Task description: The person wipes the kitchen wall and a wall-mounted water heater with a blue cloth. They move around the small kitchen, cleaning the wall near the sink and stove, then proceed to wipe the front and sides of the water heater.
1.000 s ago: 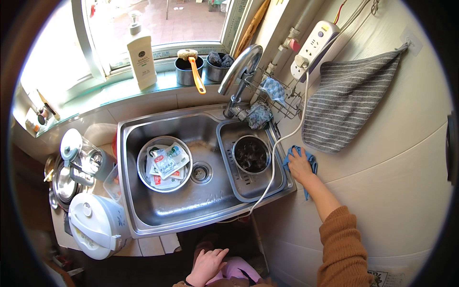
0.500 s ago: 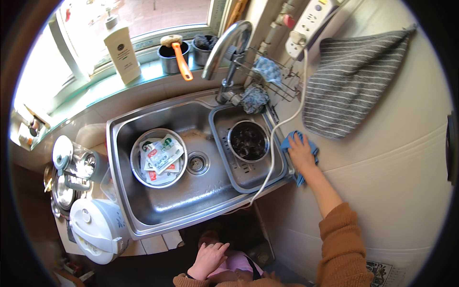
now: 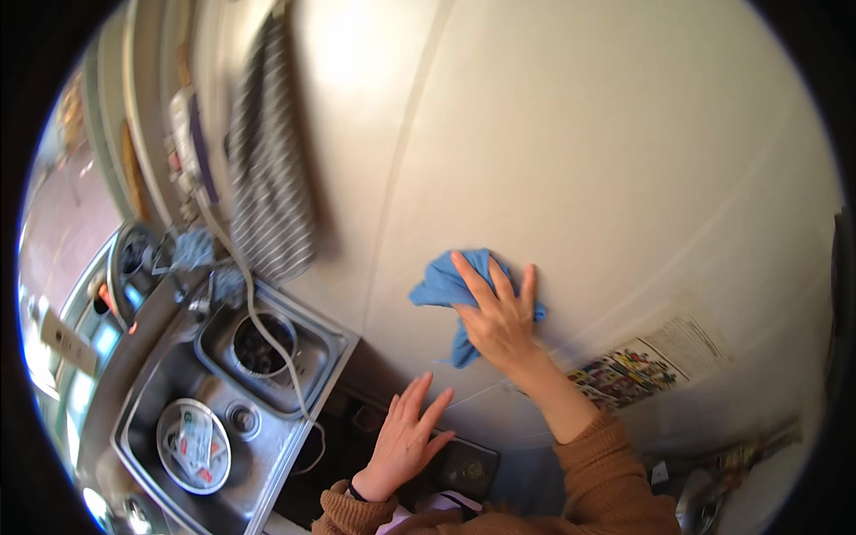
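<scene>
My right hand [image 3: 501, 325] presses a crumpled blue cloth [image 3: 450, 281] against the pale wall [image 3: 553, 160], its fingers spread over the fabric. One corner of the cloth hangs below the palm. Lower and to the left, my left hand [image 3: 406, 441] is raised with nothing in it, fingers apart, between the sink and the wall.
At the left is a steel sink [image 3: 299, 468] with a bowl of packets [image 3: 194, 446] and a dark-filled pot [image 3: 265, 343]. A white cord [image 3: 259, 312] crosses it. A striped grey towel [image 3: 272, 169] hangs on the wall, and a printed sheet [image 3: 633, 370] lies right of my right hand.
The view has swung right, putting the sink at the left. My right hand and the blue cloth have moved from beside the sink to farther right along the wall. My left hand has risen.
</scene>
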`<state>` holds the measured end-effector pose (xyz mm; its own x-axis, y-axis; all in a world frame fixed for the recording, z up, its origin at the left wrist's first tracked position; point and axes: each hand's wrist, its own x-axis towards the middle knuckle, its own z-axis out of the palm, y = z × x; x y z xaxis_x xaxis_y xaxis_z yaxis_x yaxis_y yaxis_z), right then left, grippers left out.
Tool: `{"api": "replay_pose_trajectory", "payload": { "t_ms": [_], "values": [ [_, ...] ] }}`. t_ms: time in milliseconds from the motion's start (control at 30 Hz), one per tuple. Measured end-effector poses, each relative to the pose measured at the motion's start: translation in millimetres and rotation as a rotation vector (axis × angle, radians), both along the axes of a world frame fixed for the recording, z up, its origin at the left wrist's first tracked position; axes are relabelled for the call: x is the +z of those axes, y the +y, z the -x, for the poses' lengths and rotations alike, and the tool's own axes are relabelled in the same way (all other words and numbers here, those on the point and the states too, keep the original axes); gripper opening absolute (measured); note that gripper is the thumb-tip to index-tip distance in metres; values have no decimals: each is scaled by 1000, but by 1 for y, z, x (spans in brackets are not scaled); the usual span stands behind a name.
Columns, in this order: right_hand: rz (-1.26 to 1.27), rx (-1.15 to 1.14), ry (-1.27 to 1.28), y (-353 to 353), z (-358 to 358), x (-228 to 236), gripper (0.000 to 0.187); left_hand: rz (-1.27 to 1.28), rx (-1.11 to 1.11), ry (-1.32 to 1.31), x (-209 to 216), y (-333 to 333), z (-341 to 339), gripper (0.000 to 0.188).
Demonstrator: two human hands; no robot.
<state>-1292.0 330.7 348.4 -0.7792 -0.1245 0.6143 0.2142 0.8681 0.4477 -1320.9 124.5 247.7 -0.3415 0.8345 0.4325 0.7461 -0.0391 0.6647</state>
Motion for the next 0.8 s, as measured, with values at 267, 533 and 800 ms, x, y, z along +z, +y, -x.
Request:
{"api": "replay_pose_trajectory", "payload": {
  "t_ms": [267,533,800],
  "values": [
    [74,27,200,13,-15,21,25,-862,173,-381,37,178,-6,76],
    [634,226,255,-1,-121,30,41,-880,475,-96,59,202,-2,82],
    [665,117,500,-25,-238,9,30,-943,374,345,155,220,-25,82]
  ]
}}
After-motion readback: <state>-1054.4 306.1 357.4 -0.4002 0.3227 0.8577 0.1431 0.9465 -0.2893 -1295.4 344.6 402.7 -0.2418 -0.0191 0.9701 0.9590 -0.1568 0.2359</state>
